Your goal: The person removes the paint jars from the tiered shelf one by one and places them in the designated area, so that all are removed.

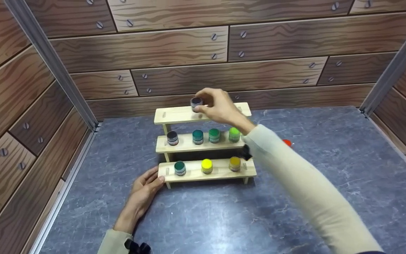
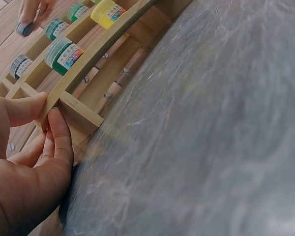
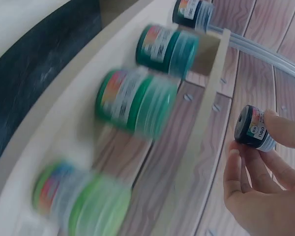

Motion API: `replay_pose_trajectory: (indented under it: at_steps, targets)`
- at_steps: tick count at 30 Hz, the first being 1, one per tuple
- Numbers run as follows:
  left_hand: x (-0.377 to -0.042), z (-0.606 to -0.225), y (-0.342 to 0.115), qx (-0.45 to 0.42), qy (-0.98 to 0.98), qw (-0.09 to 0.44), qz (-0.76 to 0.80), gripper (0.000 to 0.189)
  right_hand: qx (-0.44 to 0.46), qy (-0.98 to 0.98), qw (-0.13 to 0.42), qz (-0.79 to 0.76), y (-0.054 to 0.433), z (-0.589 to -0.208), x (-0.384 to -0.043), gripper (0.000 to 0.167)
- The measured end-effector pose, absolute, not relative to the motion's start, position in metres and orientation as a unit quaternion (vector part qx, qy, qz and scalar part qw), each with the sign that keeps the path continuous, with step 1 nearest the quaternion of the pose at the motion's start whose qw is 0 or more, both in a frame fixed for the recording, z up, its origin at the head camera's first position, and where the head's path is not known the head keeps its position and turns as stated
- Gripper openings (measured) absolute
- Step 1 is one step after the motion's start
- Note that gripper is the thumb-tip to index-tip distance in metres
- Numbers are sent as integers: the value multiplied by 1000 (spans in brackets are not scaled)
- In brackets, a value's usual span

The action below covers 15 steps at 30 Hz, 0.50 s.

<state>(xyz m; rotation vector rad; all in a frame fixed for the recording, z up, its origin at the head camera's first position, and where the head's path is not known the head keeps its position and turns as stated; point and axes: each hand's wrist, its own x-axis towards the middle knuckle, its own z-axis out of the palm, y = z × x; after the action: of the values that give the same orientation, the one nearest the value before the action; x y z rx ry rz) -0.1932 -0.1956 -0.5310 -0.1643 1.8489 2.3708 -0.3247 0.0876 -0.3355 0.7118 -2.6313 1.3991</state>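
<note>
My right hand (image 1: 220,106) pinches a dark paint jar (image 1: 196,102) between thumb and fingers, over the top tier of a three-tier wooden rack (image 1: 174,115). In the right wrist view that jar (image 3: 250,127) shows a printed label. Thumb and fingers of my left hand (image 1: 143,192) grip the left end of the bottom tier, seen close in the left wrist view (image 2: 34,162). On the middle tier stand a dark jar (image 1: 172,138), a teal jar (image 1: 198,137), a green jar (image 1: 214,135) and a light green jar (image 1: 234,134).
The bottom tier bears a dark green jar (image 1: 179,168), a yellow jar (image 1: 207,166) and an ochre jar (image 1: 234,164). A red object (image 1: 287,142) shows partly behind my right sleeve. Wood-patterned walls (image 1: 174,49) enclose the grey marbled table (image 1: 203,218) at the back and sides.
</note>
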Motion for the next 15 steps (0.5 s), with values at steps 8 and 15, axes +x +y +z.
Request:
replay_pose_trajectory:
  at_steps: [8,15]
  targets:
    - [-194,-532,-197,-59,612,65,786,64,230,-864,50,445,130,-332,-318,39]
    - [-193,-531,-194,-54,615,66,784,64,233,-866,62,438,163,-335,-315,39]
